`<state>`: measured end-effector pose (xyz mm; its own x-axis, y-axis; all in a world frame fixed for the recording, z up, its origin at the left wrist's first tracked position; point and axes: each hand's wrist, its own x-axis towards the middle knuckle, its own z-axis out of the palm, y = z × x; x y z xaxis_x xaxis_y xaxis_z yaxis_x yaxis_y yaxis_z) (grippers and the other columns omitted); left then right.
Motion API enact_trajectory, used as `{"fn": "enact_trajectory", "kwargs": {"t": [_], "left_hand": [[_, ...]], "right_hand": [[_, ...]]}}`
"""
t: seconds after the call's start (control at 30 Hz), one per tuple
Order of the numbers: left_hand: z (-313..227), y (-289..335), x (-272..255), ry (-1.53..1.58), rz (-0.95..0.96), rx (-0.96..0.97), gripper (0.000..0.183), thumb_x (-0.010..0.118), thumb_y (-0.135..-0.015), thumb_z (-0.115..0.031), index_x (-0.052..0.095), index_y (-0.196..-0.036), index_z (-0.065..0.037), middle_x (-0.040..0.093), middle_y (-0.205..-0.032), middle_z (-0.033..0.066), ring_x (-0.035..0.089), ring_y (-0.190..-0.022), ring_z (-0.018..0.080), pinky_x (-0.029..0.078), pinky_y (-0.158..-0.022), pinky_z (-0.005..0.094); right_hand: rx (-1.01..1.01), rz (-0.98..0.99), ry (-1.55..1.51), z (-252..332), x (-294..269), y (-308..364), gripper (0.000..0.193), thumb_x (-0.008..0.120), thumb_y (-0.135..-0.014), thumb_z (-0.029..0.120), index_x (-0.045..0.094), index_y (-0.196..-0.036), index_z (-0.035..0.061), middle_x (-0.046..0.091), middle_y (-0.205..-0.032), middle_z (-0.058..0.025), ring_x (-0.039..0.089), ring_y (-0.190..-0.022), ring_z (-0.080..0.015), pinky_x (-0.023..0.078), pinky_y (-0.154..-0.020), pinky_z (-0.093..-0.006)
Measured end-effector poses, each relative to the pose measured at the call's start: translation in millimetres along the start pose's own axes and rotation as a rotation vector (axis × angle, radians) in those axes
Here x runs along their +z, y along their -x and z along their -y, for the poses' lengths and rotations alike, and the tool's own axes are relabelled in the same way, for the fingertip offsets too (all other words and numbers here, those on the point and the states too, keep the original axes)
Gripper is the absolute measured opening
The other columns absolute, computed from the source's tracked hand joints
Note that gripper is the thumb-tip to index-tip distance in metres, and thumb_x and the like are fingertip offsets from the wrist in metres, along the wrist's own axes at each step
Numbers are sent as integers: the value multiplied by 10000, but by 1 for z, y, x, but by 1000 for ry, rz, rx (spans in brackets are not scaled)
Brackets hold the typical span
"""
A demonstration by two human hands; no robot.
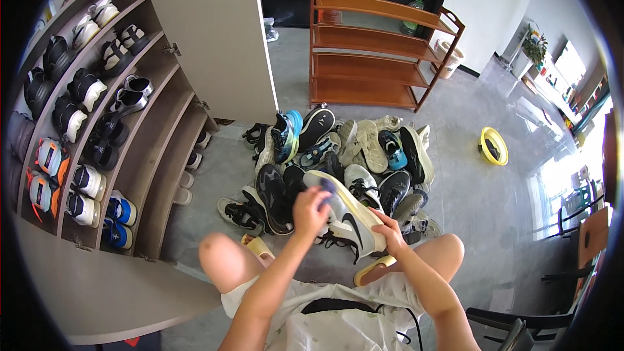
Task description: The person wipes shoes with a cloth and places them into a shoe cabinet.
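Observation:
In front of my knees I hold a white and grey sneaker (354, 224) with black laces, tilted on its side. My right hand (390, 231) is closed round its heel end. My left hand (312, 210) is closed on a small dark blue thing (328, 186) against the shoe's pale sole near the toe. Motion blurs that thing, so its kind is unclear. Just beyond lies a heap of shoes, with a black sneaker (273, 196) left of my left hand and a white sneaker (361, 184) behind the one I hold.
At the left an open shoe cabinet (153, 156) holds pairs on its shelves; its door (214, 39) stands out beside the heap. A brown wooden rack (370, 39) is at the back. Rightward on the grey tiles sits a yellow basin (484, 149) with something dark inside.

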<state>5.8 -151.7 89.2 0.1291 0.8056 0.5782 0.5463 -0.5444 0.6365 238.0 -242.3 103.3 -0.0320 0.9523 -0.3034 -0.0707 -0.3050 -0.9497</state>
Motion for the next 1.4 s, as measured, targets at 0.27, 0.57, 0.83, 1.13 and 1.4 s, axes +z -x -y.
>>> {"fn": "enact_trajectory", "kwargs": {"t": [0.27, 0.57, 0.83, 1.13, 1.4], "left_hand": [[25, -16, -12, -75, -169, -80, 275, 666, -659, -11, 666, -921, -97, 655, -1044, 100, 595, -885, 329, 486, -787, 410], [0, 1, 16, 96, 12, 59, 313, 692, -665, -36, 670, -967, -120, 645, -1084, 88, 592, -896, 331, 488, -788, 423], [11, -5, 11, 77, -41, -20, 312, 672, -654, 1, 685, -942, -117, 658, -1086, 93, 608, -916, 333, 504, -806, 408], [30, -26, -12, -69, -180, -50, 302, 661, -666, -15, 681, -948, -121, 655, -1089, 82, 595, -910, 329, 494, -804, 408], [2, -12, -3, 69, -115, -60, 322, 660, -665, -1, 689, -962, -123, 654, -1091, 97, 601, -940, 326, 493, -818, 394]], "right_hand": [[89, 65, -125, 2, -4, -2, 604, 563, -753, 82, 542, -1356, 57, 605, -1250, -113, 553, -1108, -186, 402, -979, -272], [177, 83, -351, -17, -28, -14, 649, 544, -762, 124, 466, -1399, 37, 591, -1263, -154, 592, -1104, -243, 457, -963, -326], [491, 94, -759, -23, -37, -8, 599, 540, -817, 243, 457, -1372, 36, 618, -1239, -153, 648, -1026, -293, 500, -934, -401], [567, 128, -864, -32, -46, -12, 558, 527, -837, 306, 521, -1304, 2, 656, -1170, -163, 667, -982, -297, 509, -920, -408], [514, 117, -922, -51, -58, -17, 546, 497, -839, 340, 552, -1268, 6, 639, -1180, -204, 649, -1019, -363, 496, -887, -604]]}}
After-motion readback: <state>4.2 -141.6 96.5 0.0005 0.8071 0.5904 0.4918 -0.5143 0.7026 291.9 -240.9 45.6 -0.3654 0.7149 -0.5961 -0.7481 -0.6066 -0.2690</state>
